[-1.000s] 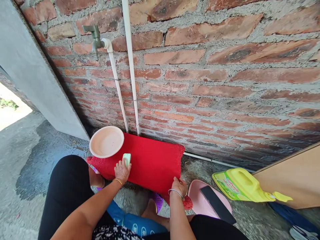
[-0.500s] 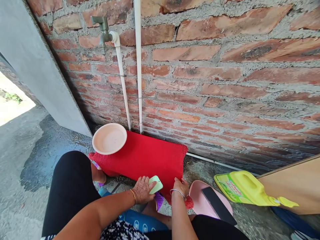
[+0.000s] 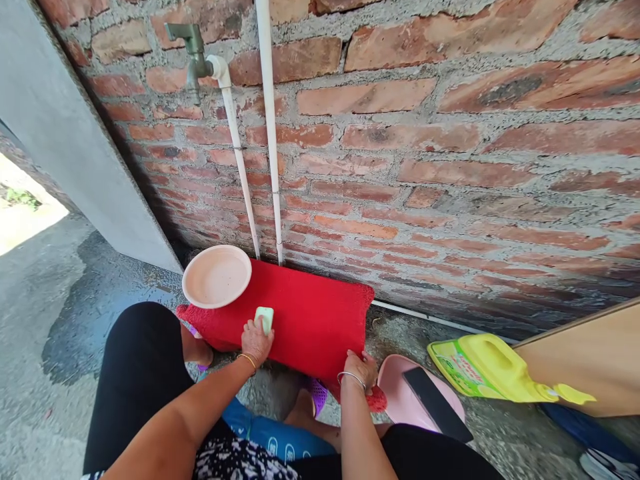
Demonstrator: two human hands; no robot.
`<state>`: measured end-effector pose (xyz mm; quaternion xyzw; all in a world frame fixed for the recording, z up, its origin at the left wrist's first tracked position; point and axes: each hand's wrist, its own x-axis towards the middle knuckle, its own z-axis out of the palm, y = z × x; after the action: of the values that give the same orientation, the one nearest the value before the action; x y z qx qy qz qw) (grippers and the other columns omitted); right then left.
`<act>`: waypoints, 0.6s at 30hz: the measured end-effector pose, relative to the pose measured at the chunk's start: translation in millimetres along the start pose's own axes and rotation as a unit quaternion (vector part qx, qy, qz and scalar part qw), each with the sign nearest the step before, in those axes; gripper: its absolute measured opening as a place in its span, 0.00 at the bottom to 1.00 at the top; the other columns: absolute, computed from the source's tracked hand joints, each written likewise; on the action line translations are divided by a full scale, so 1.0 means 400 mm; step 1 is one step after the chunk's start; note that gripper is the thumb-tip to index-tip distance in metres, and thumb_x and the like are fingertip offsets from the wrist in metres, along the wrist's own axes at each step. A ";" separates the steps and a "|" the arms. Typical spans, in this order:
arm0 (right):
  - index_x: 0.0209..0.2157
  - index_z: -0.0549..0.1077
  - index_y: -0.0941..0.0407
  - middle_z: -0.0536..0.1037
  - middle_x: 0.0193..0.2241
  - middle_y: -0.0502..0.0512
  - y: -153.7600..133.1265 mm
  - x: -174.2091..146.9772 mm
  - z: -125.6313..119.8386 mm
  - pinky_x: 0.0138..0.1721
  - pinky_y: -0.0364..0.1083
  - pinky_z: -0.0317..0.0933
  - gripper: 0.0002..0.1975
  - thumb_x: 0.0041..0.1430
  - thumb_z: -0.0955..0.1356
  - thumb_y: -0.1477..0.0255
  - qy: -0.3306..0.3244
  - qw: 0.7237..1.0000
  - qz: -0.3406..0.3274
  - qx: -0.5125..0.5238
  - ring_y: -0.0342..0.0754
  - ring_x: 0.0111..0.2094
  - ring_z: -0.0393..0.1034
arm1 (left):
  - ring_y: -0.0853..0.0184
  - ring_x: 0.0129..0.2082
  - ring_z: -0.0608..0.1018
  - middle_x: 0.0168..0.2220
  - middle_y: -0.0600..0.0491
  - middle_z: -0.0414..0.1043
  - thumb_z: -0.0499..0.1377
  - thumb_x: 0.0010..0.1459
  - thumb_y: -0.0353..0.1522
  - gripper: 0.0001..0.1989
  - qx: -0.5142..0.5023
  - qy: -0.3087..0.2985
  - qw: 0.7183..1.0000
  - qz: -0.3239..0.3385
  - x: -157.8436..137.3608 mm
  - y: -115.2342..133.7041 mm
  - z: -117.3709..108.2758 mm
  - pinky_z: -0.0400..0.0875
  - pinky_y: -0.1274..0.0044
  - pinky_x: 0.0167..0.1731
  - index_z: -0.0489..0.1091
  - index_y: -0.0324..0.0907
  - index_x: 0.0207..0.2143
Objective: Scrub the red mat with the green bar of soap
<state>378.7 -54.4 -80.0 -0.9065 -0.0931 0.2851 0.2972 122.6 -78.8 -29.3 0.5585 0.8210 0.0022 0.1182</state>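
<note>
A red cloth (image 3: pixel 305 313) lies spread over a low, flat support against the brick wall, its fringed ends hanging at both sides. My left hand (image 3: pixel 257 341) is closed around a pale green scrub brush (image 3: pixel 265 319), which rests on the cloth near its front edge; the bristles are hidden. At the cloth's right front edge, my right hand (image 3: pixel 361 371) grips the red fabric with fingers bent over it. A pale pink basin (image 3: pixel 217 277) sits on the cloth's left end, holding what looks like a little water.
A pink tub (image 3: pixel 393 387) with a dark flat bar (image 3: pixel 437 405) across it stands right of the cloth. Beyond lies a yellow detergent jug (image 3: pixel 493 367). A tap (image 3: pixel 193 63) and white pipes (image 3: pixel 270 133) run along the wall. The floor (image 3: pixel 100 313) is wet at left.
My left hand has moved left and forward with the scrub brush, from the cloth's front edge onto its top. My right hand stays at the right edge. The view has shifted slightly.
</note>
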 end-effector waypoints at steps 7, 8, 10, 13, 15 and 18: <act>0.48 0.72 0.51 0.73 0.48 0.64 0.009 -0.005 -0.009 0.50 0.64 0.58 0.22 0.49 0.70 0.65 -0.029 0.999 -0.021 -0.025 0.66 0.51 0.66 | 0.62 0.48 0.74 0.53 0.46 0.68 0.57 0.63 0.40 0.19 0.006 -0.119 0.952 0.283 -0.138 0.125 0.093 0.72 0.64 0.47 0.67 0.43 0.53; 0.48 0.72 0.51 0.73 0.48 0.63 0.012 -0.004 -0.008 0.51 0.64 0.57 0.21 0.49 0.70 0.65 -0.029 0.999 -0.028 -0.023 0.65 0.51 0.66 | 0.63 0.48 0.74 0.53 0.47 0.68 0.56 0.63 0.40 0.18 0.007 -0.122 0.951 0.283 -0.138 0.132 0.094 0.72 0.64 0.47 0.67 0.43 0.53; 0.47 0.72 0.51 0.74 0.46 0.61 0.017 -0.001 -0.006 0.51 0.63 0.58 0.21 0.50 0.70 0.65 -0.022 0.999 -0.035 -0.020 0.63 0.50 0.67 | 0.61 0.49 0.73 0.54 0.46 0.68 0.57 0.63 0.41 0.20 0.011 -0.127 0.951 0.283 -0.120 0.134 0.084 0.71 0.63 0.48 0.66 0.43 0.54; 0.46 0.73 0.51 0.75 0.44 0.61 0.019 0.004 -0.001 0.48 0.62 0.61 0.20 0.49 0.70 0.63 -0.009 0.999 -0.030 -0.021 0.63 0.48 0.68 | 0.55 0.51 0.71 0.52 0.43 0.67 0.58 0.59 0.44 0.26 0.017 -0.112 0.966 0.231 -0.055 0.108 0.041 0.68 0.63 0.49 0.63 0.45 0.58; 0.45 0.73 0.52 0.75 0.43 0.63 0.016 0.004 0.003 0.47 0.63 0.61 0.20 0.50 0.70 0.63 -0.003 1.000 -0.023 -0.016 0.64 0.47 0.69 | 0.55 0.49 0.71 0.50 0.42 0.67 0.56 0.59 0.44 0.27 0.012 -0.075 0.988 0.134 -0.006 0.077 0.003 0.67 0.66 0.47 0.62 0.45 0.59; 0.46 0.74 0.54 0.74 0.46 0.66 0.009 -0.001 0.004 0.48 0.64 0.60 0.20 0.51 0.69 0.62 0.003 1.000 -0.021 -0.001 0.65 0.48 0.68 | 0.55 0.47 0.70 0.47 0.42 0.68 0.54 0.60 0.43 0.27 0.006 -0.027 1.000 0.008 0.044 0.037 -0.041 0.67 0.68 0.44 0.61 0.43 0.59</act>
<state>377.3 -56.6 -83.1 -0.9055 -0.1119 0.2757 0.3025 126.8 -55.0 -14.8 0.5658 0.8129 -0.0166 0.1369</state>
